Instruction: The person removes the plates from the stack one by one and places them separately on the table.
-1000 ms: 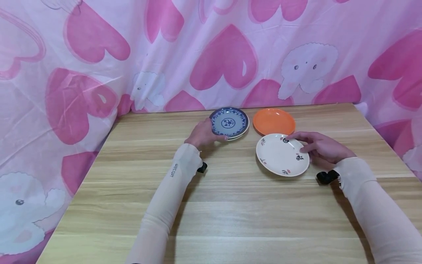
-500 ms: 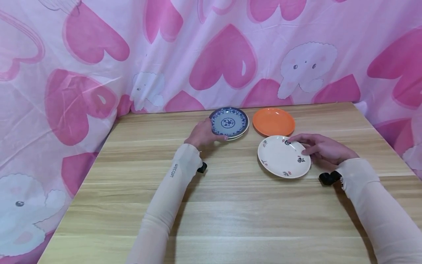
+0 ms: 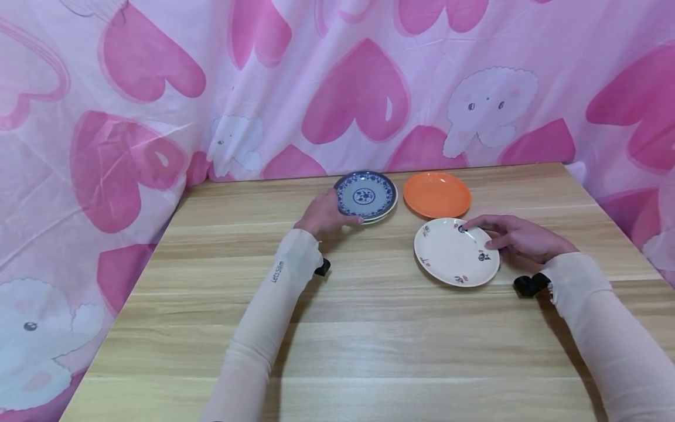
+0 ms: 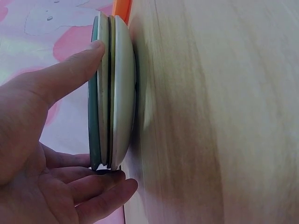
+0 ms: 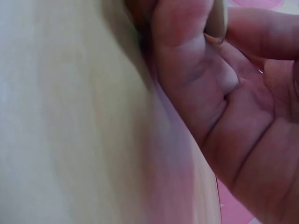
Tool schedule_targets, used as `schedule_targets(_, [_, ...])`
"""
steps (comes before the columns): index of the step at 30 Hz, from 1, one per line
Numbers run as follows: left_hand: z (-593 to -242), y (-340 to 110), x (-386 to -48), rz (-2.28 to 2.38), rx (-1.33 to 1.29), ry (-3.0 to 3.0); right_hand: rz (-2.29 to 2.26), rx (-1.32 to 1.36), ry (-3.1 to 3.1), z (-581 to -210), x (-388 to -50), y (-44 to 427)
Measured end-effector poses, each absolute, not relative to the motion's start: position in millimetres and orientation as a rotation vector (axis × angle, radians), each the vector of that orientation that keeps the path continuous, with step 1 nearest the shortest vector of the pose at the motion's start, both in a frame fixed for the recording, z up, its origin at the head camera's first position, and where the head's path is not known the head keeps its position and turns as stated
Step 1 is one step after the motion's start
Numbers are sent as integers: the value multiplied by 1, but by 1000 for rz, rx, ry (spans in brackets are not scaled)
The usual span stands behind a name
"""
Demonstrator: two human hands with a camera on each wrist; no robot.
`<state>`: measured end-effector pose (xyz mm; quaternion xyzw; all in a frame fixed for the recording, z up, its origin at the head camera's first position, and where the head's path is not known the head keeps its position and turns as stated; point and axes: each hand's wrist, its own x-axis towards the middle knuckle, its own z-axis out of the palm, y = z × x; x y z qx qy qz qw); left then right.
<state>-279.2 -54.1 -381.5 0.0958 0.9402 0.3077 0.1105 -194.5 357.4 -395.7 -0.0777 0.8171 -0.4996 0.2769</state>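
Note:
My left hand [image 3: 326,214] holds the near left side of a small stack of plates, topped by a blue-and-white floral plate [image 3: 365,195]. In the left wrist view the thumb presses the rims of the stacked plates [image 4: 122,93], while the fingers curl at the opposite side. My right hand [image 3: 527,239] pinches the right edge of a white plate [image 3: 454,258] with small dark and red drawings round its rim. That plate looks slightly tilted; whether it touches the table is hard to tell. In the right wrist view only a bit of plate rim [image 5: 217,21] shows between thumb and fingers.
An orange plate [image 3: 437,194] lies at the back of the wood-grain table [image 3: 337,351], just right of the stack and behind the white plate. A pink curtain [image 3: 295,88] with hearts hangs along the table's back and sides.
The right hand and the white plate have moved slightly right and toward the front of the table. The left hand and the stack stay where they were.

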Motion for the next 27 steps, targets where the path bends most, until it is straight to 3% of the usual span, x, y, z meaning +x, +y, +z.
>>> schedule_targets(27, [-381, -54, -277, 919, 266, 2768, -1327, -191, 2120, -389, -192, 354])
